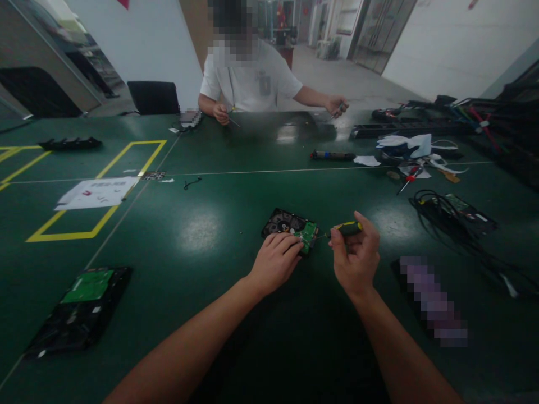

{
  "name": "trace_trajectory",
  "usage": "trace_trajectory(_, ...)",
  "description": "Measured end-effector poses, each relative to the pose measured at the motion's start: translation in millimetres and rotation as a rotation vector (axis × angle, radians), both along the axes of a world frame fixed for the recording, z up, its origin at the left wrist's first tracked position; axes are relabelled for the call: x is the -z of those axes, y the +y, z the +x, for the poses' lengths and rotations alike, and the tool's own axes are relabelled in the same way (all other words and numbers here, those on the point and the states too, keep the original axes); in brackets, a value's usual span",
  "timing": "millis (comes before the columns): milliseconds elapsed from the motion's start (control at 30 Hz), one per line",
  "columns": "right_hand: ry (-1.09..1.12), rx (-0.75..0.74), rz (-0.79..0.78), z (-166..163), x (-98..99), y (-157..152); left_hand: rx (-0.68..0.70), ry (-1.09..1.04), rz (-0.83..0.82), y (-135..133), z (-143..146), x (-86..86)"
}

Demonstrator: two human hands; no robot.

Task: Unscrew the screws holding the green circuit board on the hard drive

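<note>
A hard drive (283,217) with a green circuit board (309,234) facing up lies on the table in front of me. My left hand (278,255) grips its near side, fingers resting over the board's edge and hiding part of the drive. In my right hand (357,255) is a screwdriver (348,228) with a black and yellow handle. Its thin shaft points left at the board's right end; whether the tip touches a screw is too small to tell.
Another hard drive (80,314) lies at the near left, beyond it a paper sheet (96,192). Black cables (446,219), a red-handled screwdriver (410,178) and a blurred-out phone-shaped object (433,300) are on the right. Across the green table (219,336) a person (256,78) holds a thin tool.
</note>
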State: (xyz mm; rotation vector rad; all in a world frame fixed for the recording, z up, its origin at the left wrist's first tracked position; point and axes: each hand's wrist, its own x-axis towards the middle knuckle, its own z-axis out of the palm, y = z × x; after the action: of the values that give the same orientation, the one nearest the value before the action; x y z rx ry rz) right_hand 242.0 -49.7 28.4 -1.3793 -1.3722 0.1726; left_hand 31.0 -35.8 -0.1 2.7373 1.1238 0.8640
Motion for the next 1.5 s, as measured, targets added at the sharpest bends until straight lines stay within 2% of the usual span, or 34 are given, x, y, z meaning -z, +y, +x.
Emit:
trace_trajectory(200, -0.140, -0.001, 0.044, 1, -0.7, 0, 0.007, 0.041, -0.006, 6, -2, -1.1)
trace_trajectory(567, -0.295, -0.024, 0.035, -6, -19.4, -1, 0.131, 0.130, -0.010, 32, -18, -10.5)
trace_trajectory(700, -0.324, -0.068, 0.075, -6, -26.1, 3, 0.095, 0.073, -0.009, 39, -25, -11.1)
trace_trajectory(900, -0.204, -0.150, 0.073, -10, -28.0, 11, 0.080, 0.066, -0.035, 40, -27, -9.3)
trace_trajectory(1133, -0.342, -0.132, 0.140, -5, -28.9, 16, -0.024, 0.079, -0.070, 34, -19, -9.6)
trace_trajectory(1300, -0.190, -0.211, 0.184, -2, -17.9, 18, -0.135, 0.059, -0.063, 22, -10, -9.3)
trace_trajectory(1400, -0.151, -0.144, 0.209, 1, -12.6, 21, -0.145, 0.068, -0.067, 16, -10, -5.0)
trace_trajectory(1500, -0.248, -0.057, 0.288, 5, -13.5, 23, -0.152, 0.057, -0.077, 14, -13, -0.6)
